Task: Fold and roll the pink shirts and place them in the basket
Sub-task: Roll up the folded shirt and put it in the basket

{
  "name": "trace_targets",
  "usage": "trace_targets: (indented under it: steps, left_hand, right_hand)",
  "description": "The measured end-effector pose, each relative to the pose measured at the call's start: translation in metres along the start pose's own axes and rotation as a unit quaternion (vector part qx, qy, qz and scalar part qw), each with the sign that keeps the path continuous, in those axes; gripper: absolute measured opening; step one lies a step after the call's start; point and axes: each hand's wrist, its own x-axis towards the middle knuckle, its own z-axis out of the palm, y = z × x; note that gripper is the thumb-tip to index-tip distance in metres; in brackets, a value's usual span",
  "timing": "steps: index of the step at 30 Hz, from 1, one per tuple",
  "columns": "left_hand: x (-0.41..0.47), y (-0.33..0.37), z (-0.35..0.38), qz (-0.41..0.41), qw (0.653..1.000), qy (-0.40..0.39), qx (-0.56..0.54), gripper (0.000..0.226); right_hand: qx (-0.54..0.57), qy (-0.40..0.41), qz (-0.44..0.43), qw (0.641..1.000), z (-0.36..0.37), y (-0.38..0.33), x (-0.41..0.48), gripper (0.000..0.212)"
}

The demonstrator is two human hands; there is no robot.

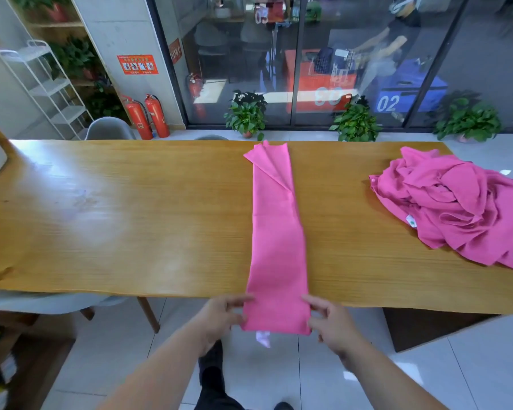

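Dark trousers (212,389) and a dark shoe (283,406) are being worn; the left forearm (160,371) and right forearm (382,377) are being left bare along their whole visible length.

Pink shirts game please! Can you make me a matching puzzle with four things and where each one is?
1 folded shirt
2 shirt pile
3 fire extinguishers
4 left hand

A heaped at the table's right end
B standing beyond the table's far edge
C stretched in a long strip across the table
D gripping the strip's near corner

Pairs: 1-C, 2-A, 3-B, 4-D
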Motion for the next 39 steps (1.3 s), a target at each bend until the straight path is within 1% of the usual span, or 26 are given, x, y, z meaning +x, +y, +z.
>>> trace_targets:
  steps: [2,4,8,10,12,14,16,17,20,21,22,25,26,28,29,31,33,35,36,37,39]
  left_hand:
    - [0.0,-0.033,0.011,-0.039,0.999,0.001,0.015,0.052]
    - [0.003,-0.059,0.017,-0.056,0.998,0.014,-0.003,0.052]
    - [0.002,-0.09,0.024,-0.076,0.997,0.026,0.005,0.051]
    - [0.003,-0.102,0.021,-0.072,0.997,0.022,0.036,0.054]
    - [0.01,-0.118,0.017,-0.072,0.993,0.018,0.095,0.058]
    - [0.012,-0.115,0.017,-0.068,0.982,0.021,0.177,0.059]
    - [0.014,-0.091,0.02,-0.033,0.963,0.05,0.261,0.059]
    - [0.016,-0.076,0.022,0.001,0.95,0.072,0.305,0.059]
    - [0.03,-0.033,0.023,0.142,0.893,0.133,0.406,0.058]
    - [0.036,-0.021,0.023,0.179,0.871,0.141,0.435,0.06]
    - [0.041,-0.011,0.024,0.195,0.853,0.134,0.464,0.062]
    - [0.053,0.003,0.028,0.16,0.809,0.057,0.563,0.073]
    - [0.055,0.0,0.029,0.146,0.792,0.029,0.592,0.076]
    - [0.055,-0.007,0.029,0.136,0.764,0.002,0.631,0.074]
    - [0.054,-0.008,0.028,0.142,0.756,0.007,0.639,0.069]
    - [0.056,-0.002,0.025,0.162,0.748,0.024,0.644,0.058]
    - [0.062,0.007,0.024,0.184,0.732,0.021,0.655,0.055]
    - [0.067,0.01,0.021,0.211,0.706,0.019,0.676,0.064]
    - [0.067,0.009,0.019,0.209,0.702,0.015,0.681,0.072]
    - [0.066,0.006,0.018,0.196,0.704,0.005,0.683,0.08]
    - [0.063,-0.004,0.016,0.173,0.714,-0.018,0.678,0.087]
  right_hand:
    - [-0.023,-0.034,0.035,0.999,0.003,0.028,-0.004,0.069]
    - [-0.042,-0.046,0.054,0.997,0.0,0.041,-0.006,0.069]
    - [-0.061,-0.057,0.071,0.994,-0.005,0.06,-0.011,0.067]
    - [-0.078,-0.066,0.082,0.991,-0.004,0.067,-0.013,0.064]
    - [-0.144,-0.08,0.081,0.983,-0.004,0.068,-0.013,0.059]
    - [-0.269,-0.103,0.06,0.956,-0.006,0.062,-0.009,0.059]
    - [-0.381,-0.085,0.003,0.921,-0.005,0.047,0.003,0.057]
    - [-0.404,-0.061,-0.03,0.912,-0.004,0.037,0.01,0.056]
    - [-0.419,0.003,-0.145,0.896,0.003,0.004,0.031,0.054]
    - [-0.431,0.004,-0.174,0.885,0.006,-0.006,0.038,0.057]
    - [-0.449,-0.012,-0.188,0.873,0.008,-0.013,0.046,0.061]
    - [-0.529,-0.105,-0.159,0.827,0.009,-0.02,0.06,0.078]
    - [-0.559,-0.122,-0.15,0.807,0.009,-0.015,0.061,0.08]
    - [-0.608,-0.117,-0.146,0.771,0.009,-0.003,0.059,0.075]
    - [-0.618,-0.103,-0.152,0.764,0.01,0.0,0.059,0.069]
    - [-0.611,-0.071,-0.167,0.771,0.014,-0.008,0.059,0.058]
    - [-0.601,-0.045,-0.18,0.777,0.016,-0.019,0.063,0.056]
    - [-0.611,-0.057,-0.195,0.765,0.014,-0.02,0.066,0.069]
    - [-0.624,-0.079,-0.19,0.753,0.012,-0.017,0.065,0.078]
    - [-0.636,-0.101,-0.177,0.744,0.01,-0.012,0.064,0.084]
    - [-0.641,-0.112,-0.164,0.742,0.007,-0.005,0.06,0.085]
